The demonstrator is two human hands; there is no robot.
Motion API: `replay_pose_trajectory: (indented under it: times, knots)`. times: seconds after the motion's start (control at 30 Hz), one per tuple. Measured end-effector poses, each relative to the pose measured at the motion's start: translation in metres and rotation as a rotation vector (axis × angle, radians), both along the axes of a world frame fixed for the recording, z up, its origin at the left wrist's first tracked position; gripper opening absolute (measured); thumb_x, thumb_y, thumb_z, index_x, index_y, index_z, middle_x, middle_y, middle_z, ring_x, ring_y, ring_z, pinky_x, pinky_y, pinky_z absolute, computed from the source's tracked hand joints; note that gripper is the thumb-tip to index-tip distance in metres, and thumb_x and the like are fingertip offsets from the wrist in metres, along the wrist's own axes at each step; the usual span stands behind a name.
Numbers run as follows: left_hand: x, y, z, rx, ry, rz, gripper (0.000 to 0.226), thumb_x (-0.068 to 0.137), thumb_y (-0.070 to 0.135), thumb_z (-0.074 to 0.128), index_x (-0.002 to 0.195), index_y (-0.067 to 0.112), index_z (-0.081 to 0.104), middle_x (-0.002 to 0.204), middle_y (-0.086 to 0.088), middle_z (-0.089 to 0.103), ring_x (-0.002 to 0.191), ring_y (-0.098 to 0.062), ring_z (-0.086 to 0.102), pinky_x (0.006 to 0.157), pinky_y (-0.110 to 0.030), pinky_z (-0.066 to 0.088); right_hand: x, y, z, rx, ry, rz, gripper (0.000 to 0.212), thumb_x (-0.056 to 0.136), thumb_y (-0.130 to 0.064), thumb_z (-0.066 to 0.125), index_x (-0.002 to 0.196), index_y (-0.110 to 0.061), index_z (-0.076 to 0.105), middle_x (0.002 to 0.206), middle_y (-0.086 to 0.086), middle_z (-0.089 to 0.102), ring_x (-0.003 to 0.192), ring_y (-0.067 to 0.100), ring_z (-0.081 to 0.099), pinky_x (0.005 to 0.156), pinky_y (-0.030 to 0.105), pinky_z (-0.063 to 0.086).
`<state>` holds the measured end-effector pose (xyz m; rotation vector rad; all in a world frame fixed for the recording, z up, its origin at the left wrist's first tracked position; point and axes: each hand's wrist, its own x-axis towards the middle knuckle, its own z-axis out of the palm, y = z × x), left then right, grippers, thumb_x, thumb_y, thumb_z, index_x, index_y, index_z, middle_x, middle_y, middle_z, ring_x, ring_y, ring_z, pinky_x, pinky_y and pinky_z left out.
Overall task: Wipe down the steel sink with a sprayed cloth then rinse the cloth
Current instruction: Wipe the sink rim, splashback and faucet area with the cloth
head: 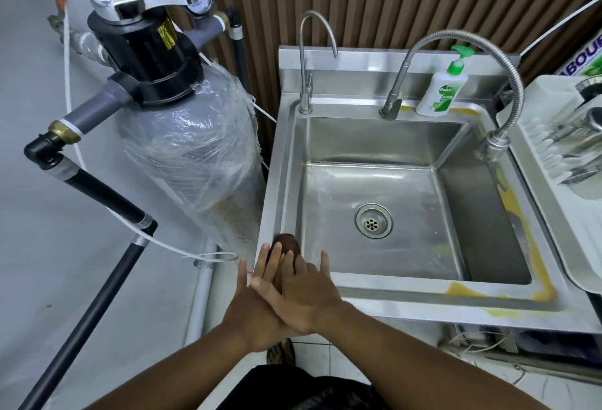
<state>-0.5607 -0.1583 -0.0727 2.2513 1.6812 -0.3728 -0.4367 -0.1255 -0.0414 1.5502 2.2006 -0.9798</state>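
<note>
Standing at the left, a plastic-wrapped filter tank (195,149) sits just beside the steel sink (407,285). At the sink's near-left corner the left hand (247,315) lies flat with straight fingers, and the right hand (309,295) rests across it, equally flat; neither is curled round anything. Their fingertips press on a dark brown cloth (288,241) bunched on the rim there. Farther right, the drain (373,221) sits mid-basin, a green-capped soap bottle (441,93) stands on the far ledge, and a white dish rack (553,149) lies at the right edge.
</note>
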Motion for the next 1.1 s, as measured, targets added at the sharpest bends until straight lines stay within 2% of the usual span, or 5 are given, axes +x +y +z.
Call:
replay_pose_trajectory:
  times: [0.23, 0.43, 0.83, 1.0, 1.1]
  knots:
    - [0.045, -0.038, -0.013, 0.036, -0.101, 0.114, 0.117, 0.079, 0.089, 0.012, 0.149, -0.001, 0.041, 0.159, -0.023, 0.030, 0.150, -0.040, 0.018, 0.110, -0.064, 0.017, 0.049, -0.035, -0.006, 0.197, -0.122, 0.205, 0.103, 0.087, -0.080, -0.007, 0.160, -0.009, 0.005, 0.168, 0.014, 0.001, 0.153, 0.026, -0.018, 0.117, 0.058, -0.020]
    - [0.095, -0.035, 0.002, -0.060, -0.097, -0.021, 0.138, 0.049, 0.098, -0.013, 0.155, 0.011, -0.021, 0.156, -0.008, -0.040, 0.138, -0.025, -0.048, 0.116, -0.058, -0.018, 0.107, -0.046, -0.005, 0.204, -0.195, 0.156, 0.108, 0.078, -0.080, -0.018, 0.160, -0.013, -0.002, 0.168, 0.010, -0.003, 0.153, 0.023, -0.019, 0.116, 0.058, -0.020]
    - [0.179, -0.016, -0.002, -0.142, -0.218, -0.220, 0.142, 0.058, 0.098, 0.043, 0.156, 0.016, -0.020, 0.158, 0.000, -0.035, 0.142, -0.016, -0.043, 0.117, -0.054, -0.022, 0.199, -0.062, -0.006, 0.203, -0.248, -0.130, 0.115, 0.070, -0.082, -0.026, 0.161, -0.016, 0.000, 0.168, 0.004, -0.010, 0.150, 0.019, -0.028, 0.117, 0.054, -0.023]
    - [0.142, 0.011, 0.005, -0.041, -0.543, -0.162, 0.067, 0.097, 0.043, 0.041, 0.155, 0.013, 0.027, 0.166, -0.003, 0.015, 0.154, -0.014, 0.003, 0.124, -0.048, 0.001, 0.204, -0.062, -0.002, 0.340, -0.163, -0.341, 0.123, 0.073, -0.078, -0.031, 0.152, -0.016, 0.039, 0.168, 0.009, 0.012, 0.155, 0.025, -0.005, 0.123, 0.048, -0.006]
    - [0.119, 0.032, -0.002, 0.179, -0.691, 0.144, 0.041, 0.098, 0.021, 0.040, 0.135, 0.007, 0.053, 0.142, -0.008, 0.050, 0.135, -0.025, 0.039, 0.115, -0.041, 0.028, 0.181, -0.057, -0.016, 0.415, -0.174, -0.408, 0.103, 0.087, -0.068, -0.015, 0.155, -0.006, 0.031, 0.165, 0.015, 0.021, 0.153, 0.030, 0.009, 0.124, 0.046, 0.007]
